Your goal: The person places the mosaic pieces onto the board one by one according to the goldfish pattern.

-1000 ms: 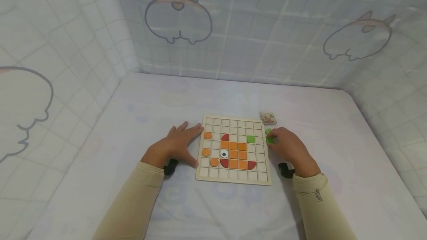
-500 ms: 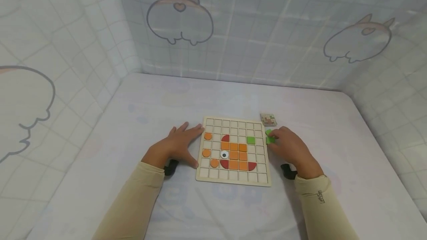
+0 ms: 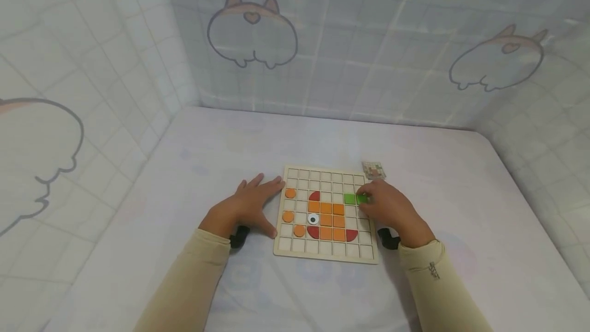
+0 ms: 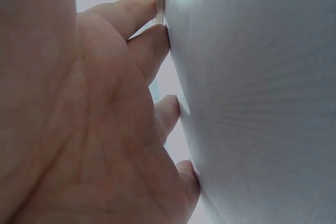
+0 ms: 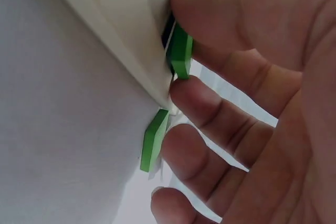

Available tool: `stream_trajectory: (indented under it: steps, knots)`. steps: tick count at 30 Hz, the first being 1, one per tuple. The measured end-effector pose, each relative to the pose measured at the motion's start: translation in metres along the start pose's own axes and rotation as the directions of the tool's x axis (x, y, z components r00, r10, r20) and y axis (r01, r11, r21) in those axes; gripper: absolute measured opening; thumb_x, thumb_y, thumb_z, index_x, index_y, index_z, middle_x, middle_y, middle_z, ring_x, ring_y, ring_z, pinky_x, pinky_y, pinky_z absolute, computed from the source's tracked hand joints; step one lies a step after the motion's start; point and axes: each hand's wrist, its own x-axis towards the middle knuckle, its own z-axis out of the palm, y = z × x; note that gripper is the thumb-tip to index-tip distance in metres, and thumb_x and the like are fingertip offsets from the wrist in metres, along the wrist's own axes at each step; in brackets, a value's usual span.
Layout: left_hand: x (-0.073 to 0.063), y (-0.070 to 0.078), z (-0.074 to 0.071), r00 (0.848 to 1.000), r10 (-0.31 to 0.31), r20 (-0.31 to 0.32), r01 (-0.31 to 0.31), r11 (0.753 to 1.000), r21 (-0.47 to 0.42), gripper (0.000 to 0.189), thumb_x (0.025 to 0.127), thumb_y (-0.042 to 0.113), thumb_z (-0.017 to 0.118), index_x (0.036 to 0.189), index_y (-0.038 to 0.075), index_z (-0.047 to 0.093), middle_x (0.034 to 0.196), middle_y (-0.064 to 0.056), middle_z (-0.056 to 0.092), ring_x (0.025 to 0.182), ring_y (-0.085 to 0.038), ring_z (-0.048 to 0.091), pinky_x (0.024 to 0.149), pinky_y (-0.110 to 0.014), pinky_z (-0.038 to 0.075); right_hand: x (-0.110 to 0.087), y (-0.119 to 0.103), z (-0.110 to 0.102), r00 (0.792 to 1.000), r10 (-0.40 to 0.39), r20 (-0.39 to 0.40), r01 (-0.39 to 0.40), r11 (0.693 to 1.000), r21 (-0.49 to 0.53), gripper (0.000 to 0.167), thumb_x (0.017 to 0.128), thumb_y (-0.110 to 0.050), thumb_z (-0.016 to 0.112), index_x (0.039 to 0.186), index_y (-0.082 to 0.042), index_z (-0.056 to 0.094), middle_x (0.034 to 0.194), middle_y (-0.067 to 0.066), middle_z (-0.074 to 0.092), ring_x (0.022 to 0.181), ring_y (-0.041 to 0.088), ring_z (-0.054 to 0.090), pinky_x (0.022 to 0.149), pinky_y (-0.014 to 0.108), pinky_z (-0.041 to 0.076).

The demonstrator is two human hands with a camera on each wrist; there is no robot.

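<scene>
A wooden grid board (image 3: 324,257) lies on the table, with orange squares (image 3: 325,220), orange discs (image 3: 288,216), red quarter-round pieces (image 3: 351,235) and a white eye disc (image 3: 313,219) in its cells. My left hand (image 3: 251,206) rests with spread fingers against the board's left edge. At the right column, my right hand (image 3: 389,209) pinches a green square tile (image 5: 182,53) between thumb and fingers. It sits beside another green square tile (image 3: 350,199) on the board. One more green tile (image 5: 155,140) lies off the board, under the right hand's fingers and hidden in the head view.
A small pattern card (image 3: 373,170) lies past the board's far right corner. The table has a pale cloth cover (image 3: 230,142). Tiled curtains with cartoon animal drawings (image 3: 252,35) enclose the left, back and right sides.
My right hand has moved left from the green tiles beside the board, bringing one onto the right column. The left hand keeps its place at the board's edge. The head view has shifted slightly.
</scene>
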Motion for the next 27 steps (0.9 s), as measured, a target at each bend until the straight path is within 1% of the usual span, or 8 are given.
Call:
stream_trajectory:
  steps: [4,8,11,14,18,21,24,27]
  knots:
    - [0.0,0.002,-0.001,1.0,-0.008,-0.001,0.008,1.0,-0.006,0.127,0.057,0.049,0.097,0.162,0.035,0.026,0.17,0.011,0.018,0.16,-0.028,-0.004,0.126,-0.061,-0.002,-0.002,-0.003,0.002,1.0,0.01,-0.018,-0.012,0.996,-0.083,0.035,0.091,-0.026,0.071,0.124,-0.018,0.072,0.128,0.009,0.062,0.11,0.029,0.061,0.088,0.051,0.052]
    - [0.001,0.002,-0.002,1.0,-0.01,-0.006,0.01,1.0,-0.007,0.127,0.057,0.048,0.097,0.161,0.035,0.027,0.17,0.011,0.018,0.16,-0.028,-0.004,0.126,-0.062,-0.002,-0.006,-0.012,0.001,0.998,0.024,-0.055,-0.036,0.973,-0.227,0.036,0.092,-0.028,0.069,0.127,-0.018,0.073,0.127,0.009,0.066,0.108,0.032,0.064,0.082,0.053,0.053]
    - [0.0,0.002,-0.002,1.0,-0.013,-0.01,0.013,1.0,-0.004,0.127,0.057,0.048,0.097,0.161,0.035,0.027,0.17,0.011,0.018,0.16,-0.028,-0.003,0.126,-0.062,-0.002,-0.008,-0.019,-0.001,0.997,0.023,-0.07,-0.041,0.96,-0.276,0.037,0.093,-0.026,0.07,0.129,-0.017,0.072,0.125,0.01,0.069,0.106,0.033,0.066,0.082,0.053,0.053]
    - [0.0,0.001,-0.003,1.0,-0.015,-0.015,0.015,1.0,-0.005,0.126,0.057,0.048,0.097,0.161,0.035,0.027,0.17,0.011,0.019,0.16,-0.028,-0.003,0.126,-0.061,-0.002,-0.008,-0.021,-0.003,0.997,0.035,-0.063,-0.05,0.962,-0.268,0.04,0.094,-0.025,0.07,0.133,-0.014,0.069,0.128,0.012,0.069,0.111,0.035,0.065,0.085,0.055,0.052]
    - [0.0,0.001,-0.004,1.0,-0.003,-0.015,0.003,1.0,-0.007,0.126,0.058,0.047,0.097,0.162,0.034,0.027,0.17,0.01,0.019,0.16,-0.029,-0.003,0.126,-0.061,-0.002,-0.008,-0.014,-0.008,0.993,0.097,-0.065,-0.109,0.971,-0.214,0.044,0.097,-0.022,0.063,0.139,-0.01,0.063,0.14,0.017,0.061,0.126,0.04,0.058,0.095,0.061,0.049]
    - [0.0,0.002,-0.004,1.0,0.002,-0.015,-0.002,1.0,-0.006,0.125,0.059,0.047,0.097,0.162,0.033,0.027,0.17,0.01,0.019,0.16,-0.029,-0.003,0.127,-0.061,-0.002,-0.007,-0.003,-0.012,0.986,0.14,-0.09,-0.152,0.978,-0.144,0.044,0.098,-0.017,0.06,0.141,-0.009,0.06,0.141,0.021,0.057,0.122,0.04,0.058,0.094,0.059,0.05]
    - [-0.001,0.003,-0.003,1.0,-0.003,-0.014,0.003,1.0,-0.007,0.125,0.059,0.046,0.097,0.161,0.033,0.028,0.17,0.011,0.019,0.16,-0.029,-0.002,0.127,-0.06,-0.002,-0.005,0.007,-0.013,0.984,0.141,-0.105,-0.151,0.984,-0.09,0.044,0.096,-0.01,0.059,0.141,-0.01,0.06,0.137,0.022,0.057,0.115,0.039,0.058,0.089,0.055,0.053]
    - [-0.002,0.003,-0.002,1.0,-0.011,-0.008,0.01,1.0,-0.016,0.125,0.058,0.046,0.097,0.161,0.034,0.028,0.17,0.01,0.019,0.16,-0.029,-0.002,0.127,-0.061,-0.002,-0.004,0.014,-0.011,0.99,0.107,-0.095,-0.114,0.99,-0.081,0.045,0.096,-0.004,0.058,0.14,-0.013,0.062,0.141,0.02,0.055,0.122,0.041,0.055,0.094,0.056,0.052]
